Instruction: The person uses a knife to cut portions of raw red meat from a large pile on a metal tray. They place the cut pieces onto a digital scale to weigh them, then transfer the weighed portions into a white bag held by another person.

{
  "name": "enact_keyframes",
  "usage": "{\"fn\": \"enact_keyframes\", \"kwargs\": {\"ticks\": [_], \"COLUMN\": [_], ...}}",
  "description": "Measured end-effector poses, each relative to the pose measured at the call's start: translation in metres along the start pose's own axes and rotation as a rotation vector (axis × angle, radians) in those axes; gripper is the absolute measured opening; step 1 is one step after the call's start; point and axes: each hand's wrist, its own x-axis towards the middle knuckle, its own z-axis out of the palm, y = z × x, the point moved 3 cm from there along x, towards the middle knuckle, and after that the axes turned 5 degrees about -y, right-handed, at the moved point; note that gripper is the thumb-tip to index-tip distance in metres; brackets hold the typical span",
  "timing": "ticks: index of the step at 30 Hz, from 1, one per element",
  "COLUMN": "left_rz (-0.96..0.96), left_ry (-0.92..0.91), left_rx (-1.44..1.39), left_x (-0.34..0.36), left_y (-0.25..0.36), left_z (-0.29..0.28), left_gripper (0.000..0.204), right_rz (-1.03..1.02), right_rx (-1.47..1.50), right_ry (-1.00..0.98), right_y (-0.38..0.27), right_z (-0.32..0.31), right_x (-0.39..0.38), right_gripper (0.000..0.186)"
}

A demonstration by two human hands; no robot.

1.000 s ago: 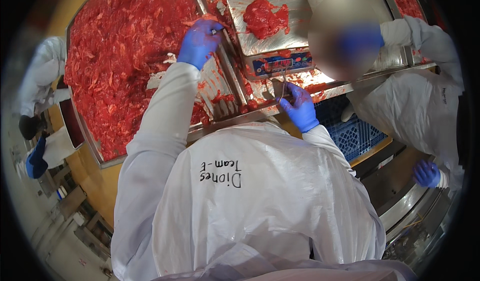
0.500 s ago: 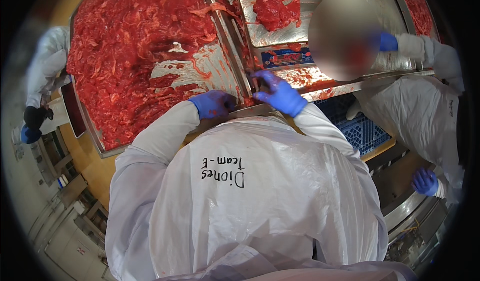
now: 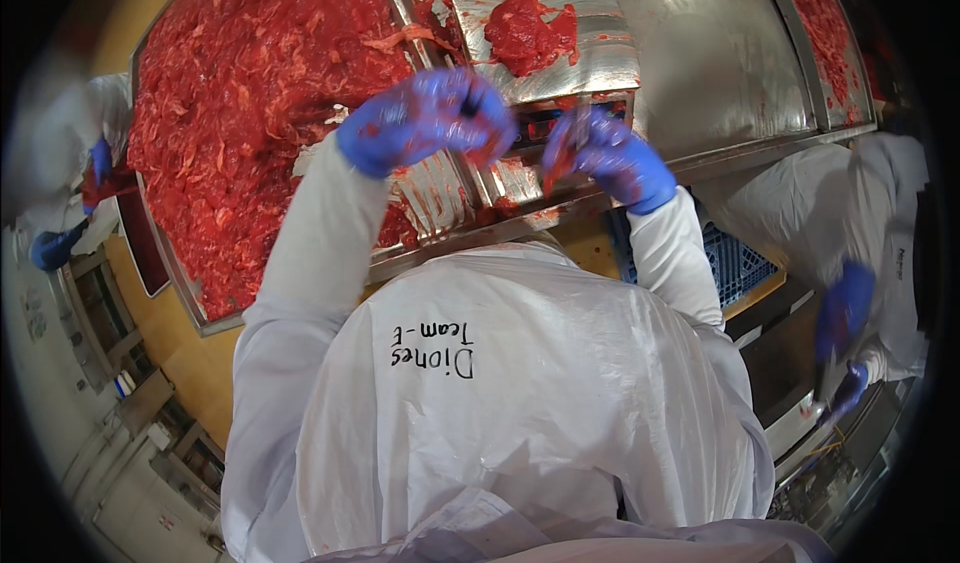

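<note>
Both my hands are gloved in blue, smeared with red and raised above the near edge of a steel table. My left hand hovers over the right rim of a tray of raw meat; its curled fingers are blurred by motion. To its right, my right hand is closed in front of the scale, with something dark red at its fingertips that I cannot make out. The scale's metal plate bears a lump of raw red meat. My hands partly cover the scale's display panel.
A steel work surface extends right to another meat tray. Blue crates sit below the table. At the right, a person in white has blue gloves. Another gloved person stands far left, beside a narrow tray.
My hands have risen from the table's near edge and moved farther forward. The co-worker's hand at the right has left the work surface and is now lower, beside the body.
</note>
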Motion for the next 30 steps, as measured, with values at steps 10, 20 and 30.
{"fn": "enact_keyframes", "kwargs": {"ticks": [10,20,30], "left_rz": [-0.246,0.078,0.23], "left_ry": [0.803,0.856,0.879], "left_rx": [0.304,1.109,0.095], "left_x": [-0.074,0.093,0.015], "left_y": [-0.112,-0.061,-0.057], "left_z": [-0.135,-0.037,-0.077], "left_gripper": [0.043,0.082,0.058], "right_rz": [-0.27,0.01,-0.464], "right_rx": [-0.196,-0.586,-1.263], "right_ry": [0.891,0.231,0.037], "right_y": [0.025,-0.027,0.01], "right_z": [-0.065,-0.02,0.058], "right_x": [-0.099,0.013,0.07], "right_gripper": [0.037,0.026,0.061]}}
